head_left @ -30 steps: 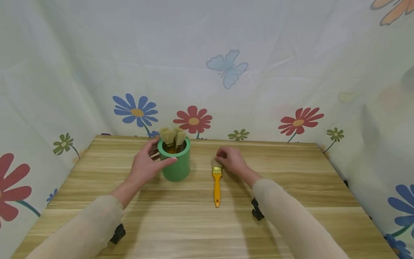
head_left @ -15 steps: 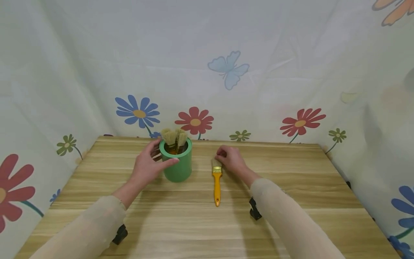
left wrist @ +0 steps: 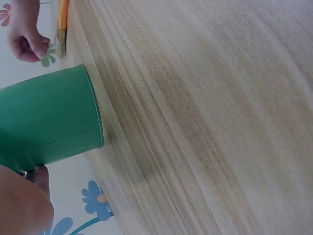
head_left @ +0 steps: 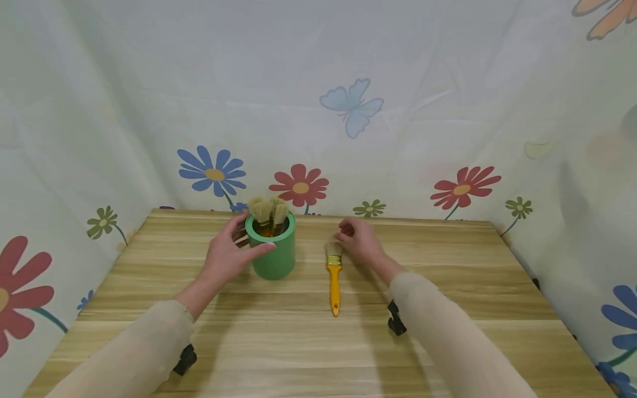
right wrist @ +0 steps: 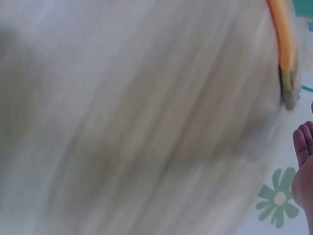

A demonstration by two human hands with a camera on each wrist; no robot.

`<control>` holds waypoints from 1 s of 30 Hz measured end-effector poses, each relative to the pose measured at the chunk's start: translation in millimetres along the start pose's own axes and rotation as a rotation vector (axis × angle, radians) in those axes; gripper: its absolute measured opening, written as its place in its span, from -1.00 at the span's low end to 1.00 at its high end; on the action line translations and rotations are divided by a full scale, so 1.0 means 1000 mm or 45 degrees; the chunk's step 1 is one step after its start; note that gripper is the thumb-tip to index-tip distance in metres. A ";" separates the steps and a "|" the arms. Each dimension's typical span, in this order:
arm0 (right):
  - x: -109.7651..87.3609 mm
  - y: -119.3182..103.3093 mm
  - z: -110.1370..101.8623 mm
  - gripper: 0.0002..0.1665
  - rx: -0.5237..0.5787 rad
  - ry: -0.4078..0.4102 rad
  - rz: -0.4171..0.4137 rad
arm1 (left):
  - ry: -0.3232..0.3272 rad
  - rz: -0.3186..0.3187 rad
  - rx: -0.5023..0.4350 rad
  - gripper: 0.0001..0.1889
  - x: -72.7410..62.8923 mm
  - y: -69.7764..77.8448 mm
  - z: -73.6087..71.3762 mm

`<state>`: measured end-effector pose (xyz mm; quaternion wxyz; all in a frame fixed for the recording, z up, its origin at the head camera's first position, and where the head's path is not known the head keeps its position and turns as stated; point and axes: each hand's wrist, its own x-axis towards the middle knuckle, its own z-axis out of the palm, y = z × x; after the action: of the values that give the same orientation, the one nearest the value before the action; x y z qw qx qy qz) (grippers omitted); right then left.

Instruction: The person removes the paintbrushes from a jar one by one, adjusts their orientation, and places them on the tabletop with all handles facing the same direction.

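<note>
In the head view a green cylindrical holder stands upright on the table, with several paintbrushes in it, bristles up. My left hand holds it from the left, thumb across the front and fingers around the far side. To its right lies a flat paintbrush with a yellow handle pointing towards me and pale bristles away. Just right of those bristles is my right hand, its fingers loosely bent and holding nothing. The right wrist view shows a gap between that hand and the brush's bristles.
The wood-grain table ends at the back against a white curtain printed with flowers and a butterfly. The same cloth hangs on both sides. A dark wrist mount sits under the right sleeve.
My right hand has drawn slightly away from the bristles, up and to the right, and its fingers have loosened. The loose brush has turned very slightly. My left hand stays on the holder.
</note>
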<state>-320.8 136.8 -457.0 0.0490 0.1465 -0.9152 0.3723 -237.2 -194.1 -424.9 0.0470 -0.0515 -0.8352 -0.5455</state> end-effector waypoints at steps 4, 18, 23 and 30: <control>0.001 -0.003 -0.016 -0.63 -0.030 0.015 -0.055 | 0.001 0.000 -0.001 0.15 0.000 0.000 0.000; 0.000 -0.043 -0.062 -0.52 -0.021 -0.035 -0.175 | -0.006 -0.011 -0.003 0.17 0.000 0.002 -0.001; 0.001 -0.063 -0.062 -0.47 0.008 -0.066 -0.174 | -0.011 -0.011 -0.007 0.17 0.000 0.001 -0.001; 0.002 -0.085 -0.052 -0.41 0.146 -0.032 -0.195 | -0.007 -0.006 -0.010 0.17 0.000 0.000 -0.001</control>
<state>-297.7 115.4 -362.6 0.0573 0.2231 -0.8790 0.4175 -237.5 -194.8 -424.4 0.0431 -0.0513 -0.8333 -0.5488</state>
